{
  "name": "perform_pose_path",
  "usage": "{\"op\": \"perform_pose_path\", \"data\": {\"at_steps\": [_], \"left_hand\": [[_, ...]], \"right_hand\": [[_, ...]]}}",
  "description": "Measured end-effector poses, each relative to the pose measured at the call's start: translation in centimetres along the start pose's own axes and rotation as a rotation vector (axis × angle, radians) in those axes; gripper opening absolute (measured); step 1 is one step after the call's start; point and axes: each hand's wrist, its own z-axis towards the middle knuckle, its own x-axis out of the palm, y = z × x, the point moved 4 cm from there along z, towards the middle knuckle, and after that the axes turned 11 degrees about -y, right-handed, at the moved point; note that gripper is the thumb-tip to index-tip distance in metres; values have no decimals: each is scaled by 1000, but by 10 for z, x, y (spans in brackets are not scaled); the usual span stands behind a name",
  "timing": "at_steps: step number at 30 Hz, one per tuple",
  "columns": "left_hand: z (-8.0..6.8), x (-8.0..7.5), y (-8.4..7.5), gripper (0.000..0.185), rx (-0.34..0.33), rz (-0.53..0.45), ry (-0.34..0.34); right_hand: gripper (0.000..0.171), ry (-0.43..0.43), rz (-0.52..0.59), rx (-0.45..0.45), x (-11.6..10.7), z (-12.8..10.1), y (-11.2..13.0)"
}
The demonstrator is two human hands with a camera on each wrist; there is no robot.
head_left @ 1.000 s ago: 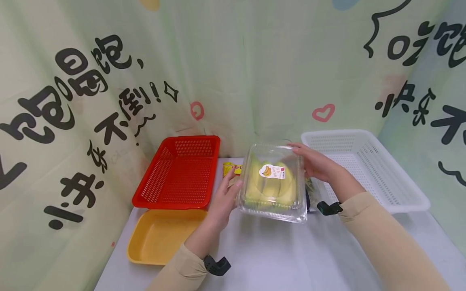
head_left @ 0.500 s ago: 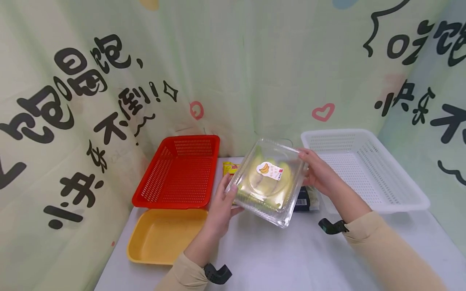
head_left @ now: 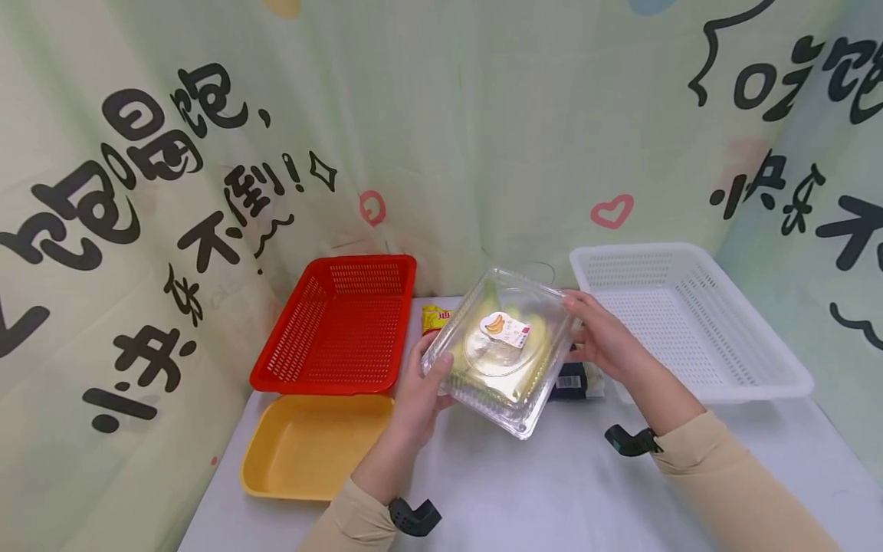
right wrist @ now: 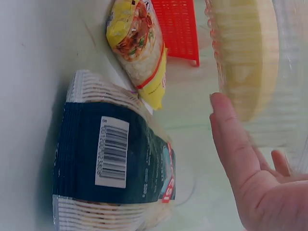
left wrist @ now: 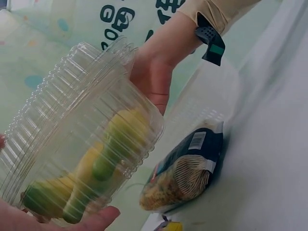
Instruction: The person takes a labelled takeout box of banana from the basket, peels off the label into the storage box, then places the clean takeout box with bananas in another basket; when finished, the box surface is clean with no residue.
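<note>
A clear plastic clamshell box (head_left: 507,376) of bananas is held up over the table, tilted and turned at an angle in the head view. Its lid carries a white label (head_left: 505,329) with a banana picture. My left hand (head_left: 419,387) grips the box's lower left side, thumb over the edge. On the opposite side, my right hand (head_left: 602,337) holds the upper right edge, fingers beneath it in the right wrist view. Yellow bananas (left wrist: 127,127) with green ends show through the wall in the left wrist view.
Behind the box stand a navy-banded bag of pasta-like pieces (right wrist: 113,149) and a yellow food packet (right wrist: 139,45). A red basket (head_left: 338,330) and a yellow tray (head_left: 303,448) are at left, a white basket (head_left: 683,330) at right. A printed curtain (head_left: 476,138) hangs behind.
The box has turned clockwise in the head view and sunk slightly. Its lower end has swung left, uncovering more of the navy bag. Both hands keep hold of it.
</note>
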Motion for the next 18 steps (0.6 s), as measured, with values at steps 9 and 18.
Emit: {"op": "perform_pose_path", "data": {"at_steps": [9, 18], "left_hand": [[6, -9, 1, 55, -27, -31, -5], [7, -13, 2, 54, -42, -37, 41]], "right_hand": [[63, 148, -177, -44, -9, 7, 7], [60, 335, -287, -80, -11, 22, 20]]}}
